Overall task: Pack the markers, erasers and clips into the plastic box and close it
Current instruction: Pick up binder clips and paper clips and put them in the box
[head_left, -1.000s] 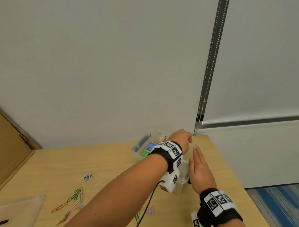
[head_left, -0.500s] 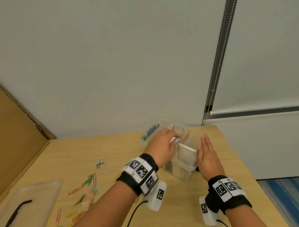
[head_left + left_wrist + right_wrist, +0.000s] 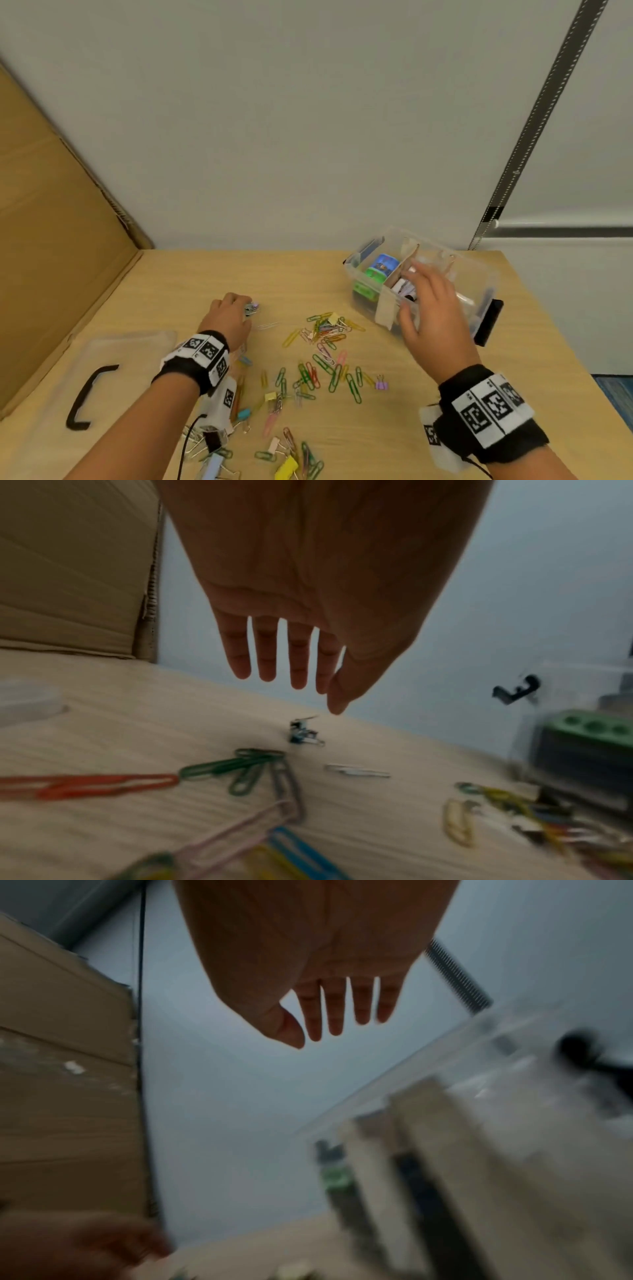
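Note:
A clear plastic box [image 3: 483, 288] stands open at the table's back right, with a cardboard divider [image 3: 401, 271] and blue and green packs [image 3: 383, 266] inside. Several coloured paper clips [image 3: 325, 342] and binder clips lie scattered across the table's middle and front. My left hand [image 3: 239, 303] hovers with straight fingers just above a small bluish binder clip [image 3: 252, 308], also seen in the left wrist view as the same clip [image 3: 303, 733] under my left hand [image 3: 291, 685]. My right hand [image 3: 411, 294] is open over the box's near edge and holds nothing; the right wrist view shows its fingers [image 3: 334, 1020] straight.
The box's clear lid [image 3: 137, 346] with a black handle [image 3: 85, 394] lies at the front left. A cardboard sheet [image 3: 51, 240] leans along the left side. A black latch [image 3: 489, 322] hangs off the box's right end, close to the table's right edge.
My left hand left the box and swung left and down to the small binder clip. The right hand stayed by the box. The head view dropped, bringing the clips into sight.

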`<state>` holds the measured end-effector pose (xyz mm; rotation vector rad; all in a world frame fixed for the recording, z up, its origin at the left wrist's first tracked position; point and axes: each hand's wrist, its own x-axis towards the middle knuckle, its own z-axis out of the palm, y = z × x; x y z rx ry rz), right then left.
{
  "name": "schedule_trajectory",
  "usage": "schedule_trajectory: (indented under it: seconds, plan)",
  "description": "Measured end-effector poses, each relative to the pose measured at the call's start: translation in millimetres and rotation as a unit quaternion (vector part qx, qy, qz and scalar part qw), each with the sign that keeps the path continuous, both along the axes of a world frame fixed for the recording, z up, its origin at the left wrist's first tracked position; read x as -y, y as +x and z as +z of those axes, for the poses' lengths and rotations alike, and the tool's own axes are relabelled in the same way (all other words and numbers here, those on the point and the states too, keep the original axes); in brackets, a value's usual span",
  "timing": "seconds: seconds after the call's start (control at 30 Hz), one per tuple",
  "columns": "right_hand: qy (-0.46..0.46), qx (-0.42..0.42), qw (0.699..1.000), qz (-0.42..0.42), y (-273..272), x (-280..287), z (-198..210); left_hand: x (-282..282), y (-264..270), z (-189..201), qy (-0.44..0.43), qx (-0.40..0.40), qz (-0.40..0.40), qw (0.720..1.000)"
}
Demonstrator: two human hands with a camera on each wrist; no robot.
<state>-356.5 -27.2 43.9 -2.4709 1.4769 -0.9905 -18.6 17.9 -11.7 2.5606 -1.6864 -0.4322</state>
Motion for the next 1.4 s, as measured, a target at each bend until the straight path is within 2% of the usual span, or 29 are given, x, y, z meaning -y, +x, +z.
schedule_trajectory:
  seconds: [0.1, 0.33, 0.43, 0.6, 0.77, 0.83, 0.9, 0.93, 0.97, 1.0, 1.07, 1.1, 1.13, 1.17, 1.2, 1.23, 1.27, 1.33, 1.37, 1.4]
  plan:
    - [0.023, -0.028, 0.998, 0.053, 30.6, -13.6, -19.8, 11.9, 16.8, -8.3, 0.061, -0.006, -0.007, 0.998]
    - [0.155, -0.129, 0.967, 0.158, 91.0, -3.4, -63.8, 38.9, 33.5, -22.5, 0.078, -0.015, -0.068, 0.995]
    - [0.187, -0.175, 0.954, 0.156, 119.1, 6.9, -72.2, 44.6, 34.6, -27.7, 0.082, 0.004, -0.081, 0.993]
    - [0.235, -0.241, 0.936, 0.107, 147.9, 17.0, -88.6, 49.2, 38.5, -31.5, 0.048, 0.025, -0.099, 0.994]
    - [0.266, -0.173, 0.943, 0.099, 147.7, 15.3, -93.0, 51.5, 39.7, -30.4, 0.067, 0.059, -0.117, 0.989]
    - [0.302, -0.074, 0.945, 0.099, 142.2, 9.3, -90.3, 51.2, 39.1, -31.1, 0.069, 0.071, -0.125, 0.987]
    - [0.354, 0.047, 0.931, 0.078, 134.0, 4.3, -89.3, 49.8, 40.7, -32.2, 0.064, 0.061, -0.126, 0.988]
    - [0.386, 0.110, 0.914, 0.063, 129.4, 2.9, -87.7, 49.4, 42.6, -32.8, 0.060, 0.051, -0.124, 0.989]
    - [0.431, 0.188, 0.881, 0.049, 124.5, 2.6, -86.3, 48.8, 44.4, -33.1, 0.059, 0.039, -0.119, 0.990]
    - [0.483, 0.283, 0.828, 0.035, 119.3, 2.5, -84.8, 48.1, 45.8, -33.3, 0.059, 0.028, -0.114, 0.991]
    - [0.567, 0.484, 0.666, 0.019, 108.3, 3.3, -80.4, 46.7, 46.7, -33.3, 0.060, 0.004, -0.098, 0.993]
    - [0.581, 0.550, 0.600, 0.015, 102.8, 4.6, -77.4, 45.8, 46.6, -33.2, 0.058, -0.009, -0.087, 0.994]
    - [0.583, 0.585, 0.563, 0.013, 98.0, 6.9, -75.4, 45.1, 46.5, -33.4, 0.055, -0.022, -0.075, 0.995]
    - [0.580, 0.598, 0.553, 0.013, 94.4, 10.3, -74.4, 44.2, 46.3, -33.3, 0.054, -0.034, -0.065, 0.996]
    - [0.575, 0.594, 0.563, 0.015, 92.0, 14.8, -74.0, 43.8, 46.2, -33.9, 0.052, -0.046, -0.057, 0.996]
    - [0.567, 0.572, 0.593, 0.010, 91.2, 20.8, -75.3, 42.8, 45.8, -33.6, 0.051, -0.058, -0.052, 0.996]
    - [0.552, 0.519, 0.653, 0.004, 91.4, 27.8, -76.8, 41.9, 45.5, -33.1, 0.047, -0.069, -0.048, 0.995]
    - [0.497, 0.316, 0.808, -0.019, 94.4, 42.0, -79.1, 38.4, 44.4, -31.2, 0.031, -0.089, -0.045, 0.994]
    - [0.460, 0.200, 0.865, -0.030, 97.6, 48.1, -80.9, 35.8, 43.6, -29.9, 0.021, -0.101, -0.043, 0.994]
    - [0.433, 0.101, 0.895, -0.036, 101.4, 53.3, -83.7, 33.4, 43.5, -29.9, 0.006, -0.116, -0.042, 0.992]
